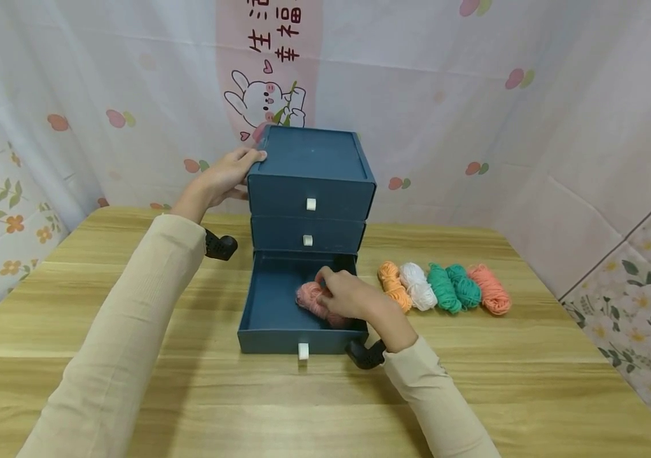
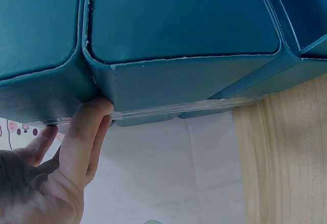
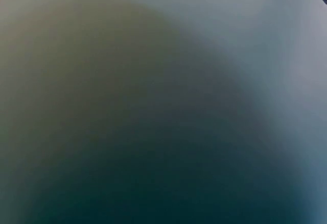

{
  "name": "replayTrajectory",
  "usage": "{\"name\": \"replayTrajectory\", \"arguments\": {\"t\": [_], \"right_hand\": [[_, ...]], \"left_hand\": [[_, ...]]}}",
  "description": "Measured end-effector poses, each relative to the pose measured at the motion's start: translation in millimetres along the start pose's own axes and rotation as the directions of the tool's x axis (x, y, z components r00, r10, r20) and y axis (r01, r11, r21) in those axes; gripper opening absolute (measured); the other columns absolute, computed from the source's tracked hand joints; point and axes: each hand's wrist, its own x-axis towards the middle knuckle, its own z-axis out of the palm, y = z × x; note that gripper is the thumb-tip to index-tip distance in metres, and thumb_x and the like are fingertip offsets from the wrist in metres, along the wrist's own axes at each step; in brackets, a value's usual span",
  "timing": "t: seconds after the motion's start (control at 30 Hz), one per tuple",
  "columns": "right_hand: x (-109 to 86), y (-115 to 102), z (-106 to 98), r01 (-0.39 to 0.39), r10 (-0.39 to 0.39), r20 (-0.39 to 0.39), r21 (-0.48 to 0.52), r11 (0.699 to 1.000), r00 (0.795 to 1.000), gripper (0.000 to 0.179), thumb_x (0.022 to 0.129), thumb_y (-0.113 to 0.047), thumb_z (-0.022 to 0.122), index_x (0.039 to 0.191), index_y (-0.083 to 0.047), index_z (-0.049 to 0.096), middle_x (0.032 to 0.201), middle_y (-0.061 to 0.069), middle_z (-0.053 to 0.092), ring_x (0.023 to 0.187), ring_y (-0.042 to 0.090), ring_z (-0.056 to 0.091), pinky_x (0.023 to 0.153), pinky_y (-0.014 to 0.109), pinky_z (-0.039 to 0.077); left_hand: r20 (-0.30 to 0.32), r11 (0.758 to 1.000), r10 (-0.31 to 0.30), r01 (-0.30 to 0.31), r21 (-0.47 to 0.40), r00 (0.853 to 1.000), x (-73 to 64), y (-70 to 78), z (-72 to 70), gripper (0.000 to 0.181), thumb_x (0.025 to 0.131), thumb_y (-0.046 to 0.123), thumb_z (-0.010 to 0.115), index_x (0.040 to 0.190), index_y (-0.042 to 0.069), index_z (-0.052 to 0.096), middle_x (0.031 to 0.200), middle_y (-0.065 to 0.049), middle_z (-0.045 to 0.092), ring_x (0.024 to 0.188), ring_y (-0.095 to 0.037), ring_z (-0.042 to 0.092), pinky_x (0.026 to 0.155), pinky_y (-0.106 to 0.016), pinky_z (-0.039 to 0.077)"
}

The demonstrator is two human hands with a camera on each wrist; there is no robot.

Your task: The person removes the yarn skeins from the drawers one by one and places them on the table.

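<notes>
A dark blue drawer cabinet [image 1: 310,152] with three stacked drawers stands on the table; its bottom drawer [image 1: 270,292] is pulled out. My left hand [image 1: 224,175] rests on the cabinet's upper left side, the thumb over the top edge. The left wrist view shows fingers [image 2: 82,137] touching the blue side wall. Inside the bottom drawer, my right hand [image 1: 350,294] has its fingers curled on a pink yarn skein [image 1: 309,296], covering part of it. The right wrist view is a dark blur, showing no clear detail.
Right of the cabinet lie skeins in a row: orange yarn [image 1: 394,286], white yarn [image 1: 418,286], two green yarn skeins [image 1: 444,287] and coral yarn [image 1: 490,289]. They rest on the wooden table [image 1: 199,394]. A printed curtain [image 1: 417,114] hangs behind.
</notes>
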Motion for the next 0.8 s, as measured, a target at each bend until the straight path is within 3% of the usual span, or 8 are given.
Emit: {"name": "replayTrajectory", "arguments": {"t": [0.17,0.3,0.53,0.8], "right_hand": [[0.3,2.9,-1.7,0.057,-0.059,-0.091,-0.026,0.998,0.994,0.008,0.092,-0.003,0.051,0.098,-0.005,0.048,0.08,0.006,0.048,0.065,0.016,0.045,0.055,0.023,0.038],[0.0,2.6,-1.5,0.07,-0.082,-0.108,-0.109,0.992,0.991,0.009,0.09,0.001,0.051,0.091,-0.008,0.054,0.085,0.005,0.05,0.074,0.016,0.046,0.061,0.024,0.042],[-1.3,-0.8,-1.4,-0.006,-0.002,-0.056,-0.143,0.99,0.998,0.011,0.089,-0.009,0.059,0.1,-0.01,0.057,0.093,0.005,0.053,0.081,0.018,0.048,0.07,0.029,0.045],[-2.7,-1.1,-2.2,-0.015,0.012,-0.022,-0.138,0.99,1.0,0.032,0.08,0.006,0.06,0.106,-0.01,0.052,0.097,0.007,0.053,0.083,0.02,0.048,0.073,0.031,0.045]], "left_hand": [[0.002,1.0,-0.001,0.001,-0.004,1.0,-0.4,-0.3,-0.5,0.066,0.097,0.051,0.031,0.149,0.014,0.013,0.144,-0.018,0.034,0.119,-0.029,0.046,0.105,-0.046,0.039],[0.004,1.0,-0.001,0.001,-0.003,1.0,-0.6,-0.8,-0.7,0.067,0.096,0.051,0.031,0.149,0.014,0.013,0.144,-0.018,0.034,0.12,-0.03,0.046,0.105,-0.046,0.039],[0.003,1.0,-0.001,0.001,-0.001,1.0,0.3,-1.8,-0.7,0.067,0.096,0.051,0.031,0.149,0.015,0.012,0.144,-0.018,0.033,0.121,-0.03,0.045,0.105,-0.046,0.039],[-0.002,1.0,0.0,0.0,0.003,1.0,0.7,-3.3,-0.7,0.067,0.096,0.052,0.031,0.149,0.015,0.013,0.144,-0.018,0.035,0.119,-0.03,0.047,0.104,-0.046,0.039]]}}
